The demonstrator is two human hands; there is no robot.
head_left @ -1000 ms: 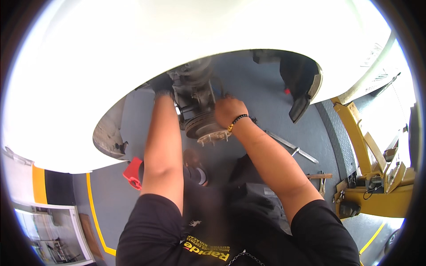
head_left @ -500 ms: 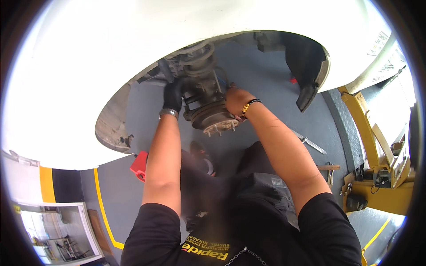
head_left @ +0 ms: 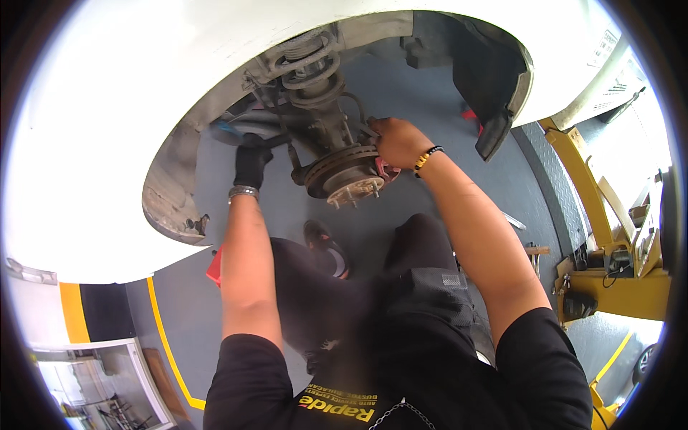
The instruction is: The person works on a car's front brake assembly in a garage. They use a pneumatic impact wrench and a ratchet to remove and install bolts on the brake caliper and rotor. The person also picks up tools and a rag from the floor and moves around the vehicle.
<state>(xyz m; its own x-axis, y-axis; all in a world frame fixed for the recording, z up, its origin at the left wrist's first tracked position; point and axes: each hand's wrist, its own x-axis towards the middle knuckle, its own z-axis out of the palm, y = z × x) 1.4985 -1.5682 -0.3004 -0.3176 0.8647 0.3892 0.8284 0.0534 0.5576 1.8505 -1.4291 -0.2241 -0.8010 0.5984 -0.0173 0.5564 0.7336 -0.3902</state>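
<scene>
A brake disc (head_left: 340, 169) with its rusty hub and wheel studs (head_left: 356, 192) hangs in the wheel arch, below a coil spring strut (head_left: 309, 72). My bare right hand (head_left: 403, 145) is closed on the upper part of a reddish brake caliper (head_left: 388, 170) at the disc's right edge; its fingertips are partly hidden. To the left of the disc is my left hand (head_left: 251, 162) in a black glove, fingers curled. A dark, narrow shape (head_left: 278, 140) reaches from it toward the strut; I cannot make out what it is.
The white car body (head_left: 107, 143) arches over my arms, with a dark hanging liner (head_left: 491, 143) at the right. A yellow lift arm (head_left: 609, 287) stands on the right, near tools on the floor (head_left: 534, 252). Something red (head_left: 214, 266) lies beside my left forearm.
My left hand has moved away from the strut, to the left and slightly down. My right hand has shifted slightly right and up beside the caliper. The view has shifted a little.
</scene>
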